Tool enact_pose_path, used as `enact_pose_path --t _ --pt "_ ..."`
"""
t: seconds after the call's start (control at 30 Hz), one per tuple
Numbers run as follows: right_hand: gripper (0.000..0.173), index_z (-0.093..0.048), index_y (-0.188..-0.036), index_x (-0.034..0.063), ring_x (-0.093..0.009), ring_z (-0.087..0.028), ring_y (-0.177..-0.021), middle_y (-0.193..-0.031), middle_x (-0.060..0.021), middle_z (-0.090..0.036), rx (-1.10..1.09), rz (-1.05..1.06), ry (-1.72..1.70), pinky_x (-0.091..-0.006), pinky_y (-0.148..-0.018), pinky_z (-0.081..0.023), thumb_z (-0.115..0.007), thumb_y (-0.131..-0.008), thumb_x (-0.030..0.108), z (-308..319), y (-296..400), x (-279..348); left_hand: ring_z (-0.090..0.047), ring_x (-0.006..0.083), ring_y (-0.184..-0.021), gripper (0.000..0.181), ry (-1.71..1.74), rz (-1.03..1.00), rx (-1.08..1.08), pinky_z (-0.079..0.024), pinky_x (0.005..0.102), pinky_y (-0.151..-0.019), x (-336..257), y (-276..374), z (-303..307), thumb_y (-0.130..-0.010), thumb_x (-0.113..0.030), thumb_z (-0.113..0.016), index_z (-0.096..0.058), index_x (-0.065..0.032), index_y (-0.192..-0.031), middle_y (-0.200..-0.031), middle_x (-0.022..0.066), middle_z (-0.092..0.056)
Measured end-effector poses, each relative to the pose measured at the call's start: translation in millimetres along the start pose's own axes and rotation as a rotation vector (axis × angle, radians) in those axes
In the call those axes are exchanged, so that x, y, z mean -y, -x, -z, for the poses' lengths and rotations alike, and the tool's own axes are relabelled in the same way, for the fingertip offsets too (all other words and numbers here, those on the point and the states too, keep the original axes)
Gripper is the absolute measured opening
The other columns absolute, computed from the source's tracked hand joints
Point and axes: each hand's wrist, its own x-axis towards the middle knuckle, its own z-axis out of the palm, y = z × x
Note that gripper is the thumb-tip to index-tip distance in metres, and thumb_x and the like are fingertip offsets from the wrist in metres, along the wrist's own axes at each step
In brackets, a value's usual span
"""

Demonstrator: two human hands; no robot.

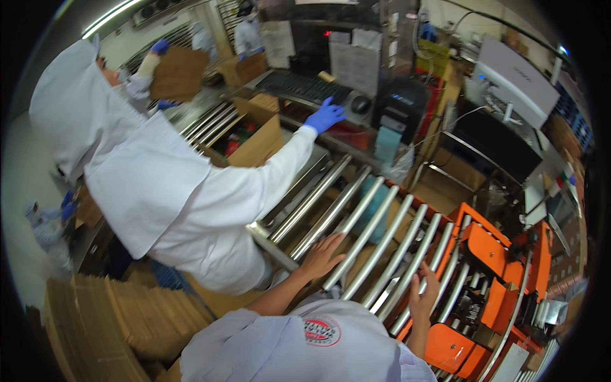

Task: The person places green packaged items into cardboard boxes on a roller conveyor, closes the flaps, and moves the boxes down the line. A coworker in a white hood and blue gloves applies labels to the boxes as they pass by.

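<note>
Metal rollers of a conveyor (379,243) run in front of me. My left hand (323,257) lies over the rollers with its fingers spread and nothing in it. Further right, my right hand (425,289) is at the rollers near the orange carton-sealing machine (487,250), fingers apart and holding nothing. Whether either palm presses on the metal is hard to tell. Left of me stands a co-worker in white hooded clothing (157,176), whose blue-gloved hand (327,117) reaches toward a keyboard (303,86). An open cardboard box (260,138) with red and green contents sits beyond that arm.
Flattened cardboard (129,315) is stacked at lower left. A black mouse (360,104) and a black label printer (401,107) stand beyond the conveyor. To the right is a monitor (518,79) seen from behind. Several other people work at the back left, one holding cardboard (179,74).
</note>
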Motion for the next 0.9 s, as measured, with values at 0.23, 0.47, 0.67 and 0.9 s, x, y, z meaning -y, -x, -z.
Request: enact_pose_path --t 0.23,0.47,0.67,0.9 --pt "0.033 -0.071 -0.127 0.0032 -0.027 -0.069 -0.097 -0.114 -0.0138 -0.074 -0.016 -0.006 -0.041 -0.0396 -0.095 -0.05 -0.071 -0.097 0.013 0 7 13 -0.051 0.0392 -0.14 0.068 0.101 -0.006 -0.042 -0.041 0.0471 -0.117 -9 3 5 -0.105 -0.036 -0.063 -0.039 -0.0061 -0.161 -0.154 0.0201 -0.052" --pt "0.031 -0.072 -0.126 0.0038 -0.024 -0.071 -0.092 -0.111 -0.0115 -0.076 -0.036 -0.012 -0.068 -0.0387 -0.094 -0.047 -0.071 -0.097 0.011 5 9 15 -0.056 0.0394 -0.135 0.067 0.247 0.007 -0.084 -0.046 0.0475 -0.112 -5 1 0 -0.105 -0.038 -0.063 -0.04 -0.0096 -0.161 -0.15 0.0211 -0.055" --pt "0.029 -0.072 -0.125 0.0036 -0.024 -0.071 -0.09 -0.108 -0.0105 -0.077 -0.02 0.017 -0.061 -0.0392 -0.093 -0.047 -0.07 -0.097 0.011 5 9 17 -0.067 0.0348 -0.117 0.066 0.253 0.01 -0.099 -0.052 0.0457 -0.098 3 5 -3 -0.104 -0.035 -0.065 -0.042 -0.0121 -0.161 -0.144 0.0165 -0.06" --pt "0.029 -0.072 -0.124 0.0052 -0.025 -0.069 -0.086 -0.108 -0.0092 -0.076 0.032 0.128 -0.013 -0.0384 -0.088 -0.048 -0.071 -0.097 0.016 7 2 23 -0.067 0.0305 -0.106 0.064 0.289 -0.016 -0.051 -0.054 0.0412 -0.096 -18 -3 4 -0.104 -0.03 -0.066 -0.044 -0.0089 -0.16 -0.138 0.0156 -0.064"
